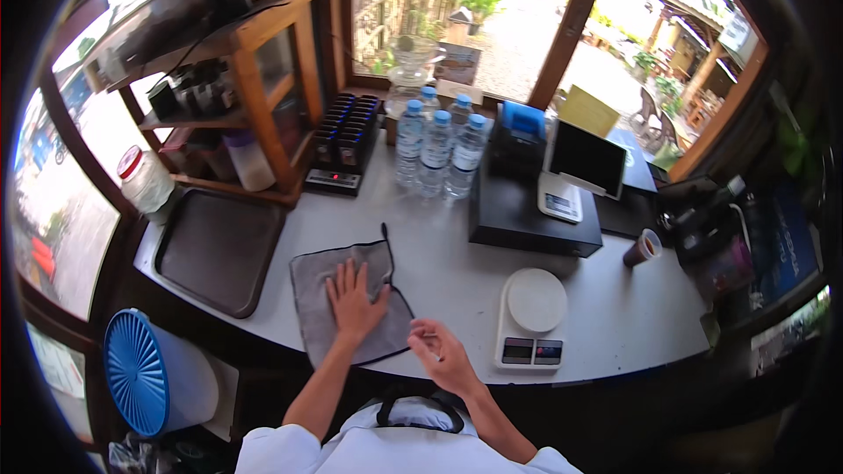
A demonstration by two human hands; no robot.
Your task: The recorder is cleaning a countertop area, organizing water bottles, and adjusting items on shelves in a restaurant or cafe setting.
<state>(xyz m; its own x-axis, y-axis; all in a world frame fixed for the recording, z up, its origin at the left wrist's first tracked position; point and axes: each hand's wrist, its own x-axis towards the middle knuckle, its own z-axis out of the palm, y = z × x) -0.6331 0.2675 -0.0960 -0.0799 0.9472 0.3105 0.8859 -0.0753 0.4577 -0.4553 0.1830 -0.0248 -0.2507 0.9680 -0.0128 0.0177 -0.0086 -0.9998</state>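
Observation:
My left hand (353, 306) lies flat with its fingers spread on a grey cloth (316, 322) with dark edging. The cloth is spread on the white countertop (454, 303), and a dark loop sticks out from its far corner. Just off the cloth's right edge is my right hand (442, 354), its fingers loosely curled and apart; no held thing can be made out. Whether its fingertips touch the cloth, I cannot tell. To the right of that hand stands a white kitchen scale (531, 319) with a round platform.
A brown tray (220, 250) lies at left beside a wooden shelf (263, 79). Several water bottles (435, 151) stand behind the cloth, near a charging rack of pagers (342, 138). At right are a black cash drawer (533, 230), a tablet (586, 155) and a drink cup (642, 249).

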